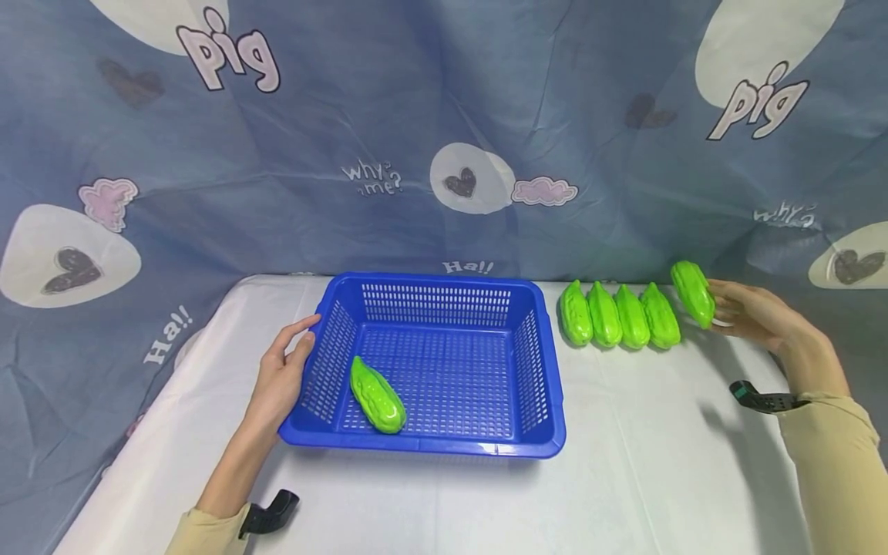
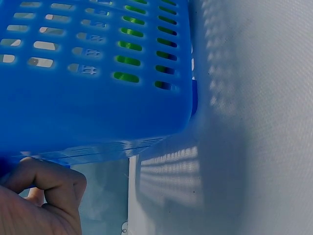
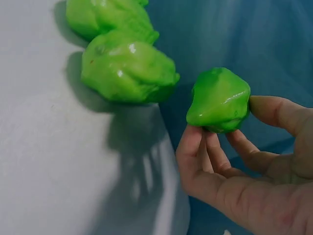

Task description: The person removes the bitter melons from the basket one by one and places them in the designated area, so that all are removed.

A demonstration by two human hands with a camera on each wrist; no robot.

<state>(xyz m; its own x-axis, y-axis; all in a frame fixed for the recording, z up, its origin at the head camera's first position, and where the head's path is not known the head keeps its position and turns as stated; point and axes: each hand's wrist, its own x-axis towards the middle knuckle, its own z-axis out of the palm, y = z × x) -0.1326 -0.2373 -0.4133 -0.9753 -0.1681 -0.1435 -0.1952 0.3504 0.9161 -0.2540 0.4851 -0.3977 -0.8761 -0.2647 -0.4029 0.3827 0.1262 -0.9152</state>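
In the head view my right hand (image 1: 756,312) pinches a glossy green bitter melon (image 1: 692,294) between thumb and fingertips. The right wrist view shows this melon (image 3: 220,100) end-on, raised above the table with its shadow apart. Left of it, several like bitter melons (image 1: 631,317) lie side by side in a row. My left hand (image 1: 277,378) grips the left rim of a blue perforated plastic basket (image 1: 423,445); its curled fingers (image 2: 58,188) show at the rim in the left wrist view. One bitter melon (image 1: 378,397) lies tilted inside, at the basket's left.
A white cloth covers the table (image 1: 624,455). Behind it hangs a blue-grey printed curtain (image 1: 388,108), close to the table's far edge and the row of melons. Black bands (image 1: 766,399) are on both wrists.
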